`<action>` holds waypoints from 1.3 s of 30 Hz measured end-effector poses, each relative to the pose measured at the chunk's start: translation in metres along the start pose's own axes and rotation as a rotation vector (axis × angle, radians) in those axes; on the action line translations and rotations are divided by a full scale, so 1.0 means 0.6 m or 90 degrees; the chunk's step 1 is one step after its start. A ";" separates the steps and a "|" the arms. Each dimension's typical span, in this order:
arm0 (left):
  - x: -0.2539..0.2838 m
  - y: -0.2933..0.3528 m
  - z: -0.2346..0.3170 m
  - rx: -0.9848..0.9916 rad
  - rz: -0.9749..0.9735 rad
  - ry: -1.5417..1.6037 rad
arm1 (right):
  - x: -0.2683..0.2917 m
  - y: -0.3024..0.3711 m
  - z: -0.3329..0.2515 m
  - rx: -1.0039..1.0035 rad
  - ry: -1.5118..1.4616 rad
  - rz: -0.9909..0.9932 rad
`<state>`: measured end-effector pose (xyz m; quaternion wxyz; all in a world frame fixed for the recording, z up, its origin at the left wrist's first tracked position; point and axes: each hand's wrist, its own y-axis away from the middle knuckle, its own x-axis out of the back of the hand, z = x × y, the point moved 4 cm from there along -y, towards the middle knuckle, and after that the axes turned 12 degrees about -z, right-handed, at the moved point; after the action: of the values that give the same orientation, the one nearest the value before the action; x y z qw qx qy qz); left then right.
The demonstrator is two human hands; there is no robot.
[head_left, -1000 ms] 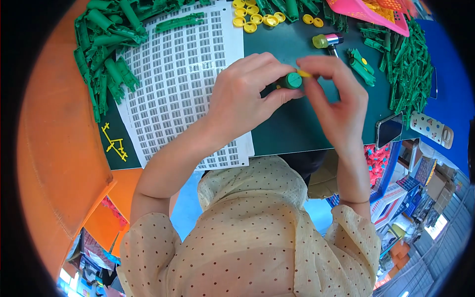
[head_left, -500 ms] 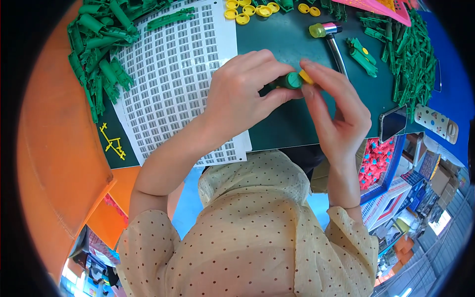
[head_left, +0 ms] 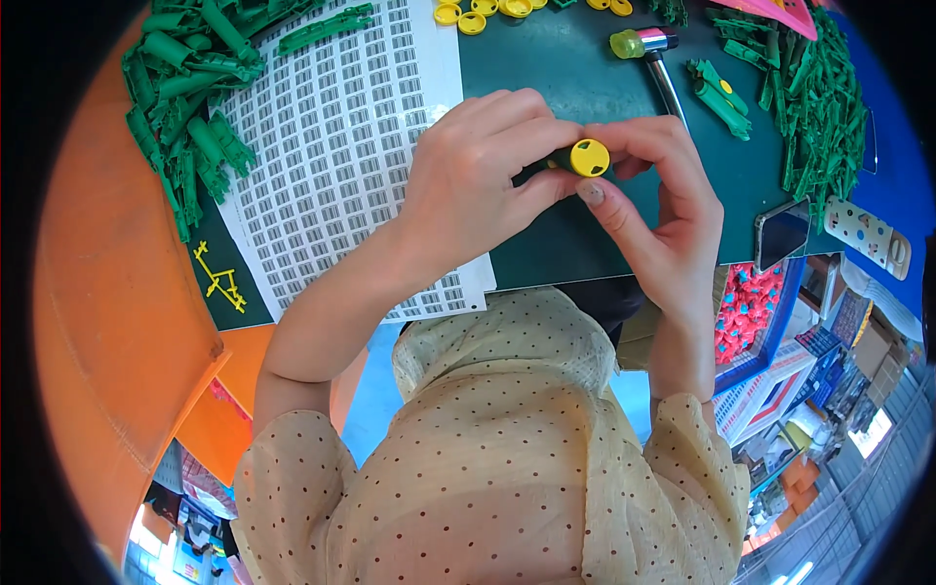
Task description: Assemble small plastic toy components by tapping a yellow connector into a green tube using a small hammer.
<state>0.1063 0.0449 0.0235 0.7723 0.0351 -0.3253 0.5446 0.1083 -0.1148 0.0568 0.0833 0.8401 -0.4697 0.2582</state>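
My left hand [head_left: 502, 161] is closed around a dark green plastic tube part [head_left: 558, 160], most of which its fingers hide. On the tube's right end sits a round yellow cap [head_left: 590, 158] with small dark cut-outs in its face. My right hand [head_left: 653, 185] has its thumb and fingertips closed on the yellow cap's edge, thumb below and fingers above. Both hands meet over the dark green table mat [head_left: 556, 244]. Whether the cap is seated fully, I cannot tell.
A white label sheet [head_left: 331, 146] lies under my left arm. Piles of green plastic parts [head_left: 195, 88] flank the mat, with more yellow caps [head_left: 472, 22] at the back. A small hammer [head_left: 663, 78], an assembled green piece [head_left: 720, 99], yellow sprues [head_left: 223, 281] and a phone [head_left: 783, 236] lie around.
My right hand has brought the yellow cap leftward onto the end of the green tube, covering its face. The left hand has stayed nearly in place.
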 end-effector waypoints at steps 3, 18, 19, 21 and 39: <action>-0.003 -0.002 0.000 -0.011 -0.010 -0.021 | -0.003 -0.004 -0.004 0.010 0.002 0.003; -0.002 -0.006 -0.006 -0.034 -0.016 0.035 | -0.002 -0.006 0.011 -0.003 -0.070 -0.019; -0.002 -0.006 -0.007 -0.025 -0.020 0.051 | -0.002 -0.007 0.008 -0.007 -0.063 -0.014; -0.004 -0.006 -0.009 -0.017 -0.026 0.069 | -0.002 -0.007 0.006 -0.012 -0.056 -0.006; -0.005 -0.008 -0.008 -0.013 -0.081 0.090 | 0.006 -0.002 -0.007 0.023 0.121 -0.030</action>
<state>0.1123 0.0424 0.0198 0.8269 0.0095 -0.2721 0.4921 0.1093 -0.1154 0.0622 0.1184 0.8243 -0.4348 0.3428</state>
